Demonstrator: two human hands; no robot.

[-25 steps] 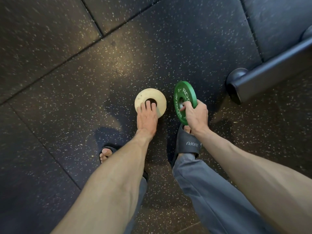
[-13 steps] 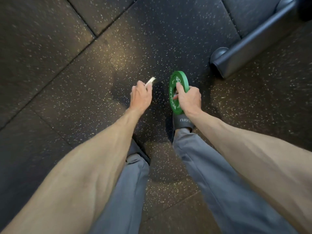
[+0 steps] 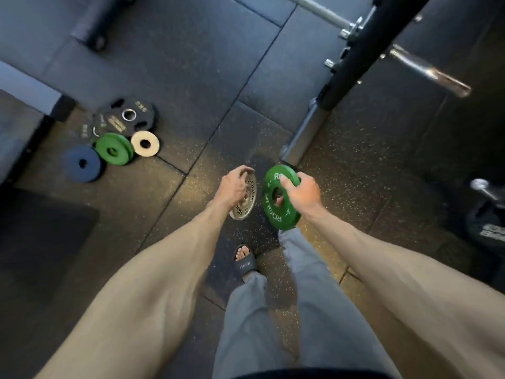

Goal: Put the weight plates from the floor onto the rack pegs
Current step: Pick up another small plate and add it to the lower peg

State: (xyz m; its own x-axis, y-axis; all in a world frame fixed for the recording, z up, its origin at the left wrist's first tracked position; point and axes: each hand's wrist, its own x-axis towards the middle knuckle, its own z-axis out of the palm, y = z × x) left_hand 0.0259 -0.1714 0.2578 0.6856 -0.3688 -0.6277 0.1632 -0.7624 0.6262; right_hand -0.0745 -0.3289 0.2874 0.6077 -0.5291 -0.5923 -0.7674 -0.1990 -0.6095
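Note:
My right hand (image 3: 302,194) grips a small green plate (image 3: 278,198) through its hole and rim, held up off the floor. My left hand (image 3: 235,187) holds a small cream plate (image 3: 247,201) on edge, just left of the green one. On the floor at the left lies a cluster of plates: a blue one (image 3: 82,164), a green one (image 3: 114,149), a cream one (image 3: 145,143) and black ones (image 3: 128,114). The black rack upright (image 3: 363,50) rises at the upper right, with a steel peg (image 3: 429,69) sticking out to its right.
A bar end with a collar (image 3: 325,12) lies beyond the upright. A black plate on another peg (image 3: 486,214) shows at the right edge. The rack's floor foot (image 3: 303,138) runs just ahead of my hands. A bench (image 3: 24,86) sits at the left. My sandalled foot (image 3: 244,262) is below.
I have stood up from the floor with both plates lifted; the view has swung up, so the rack, its pegs and the plate cluster at the left have come into sight.

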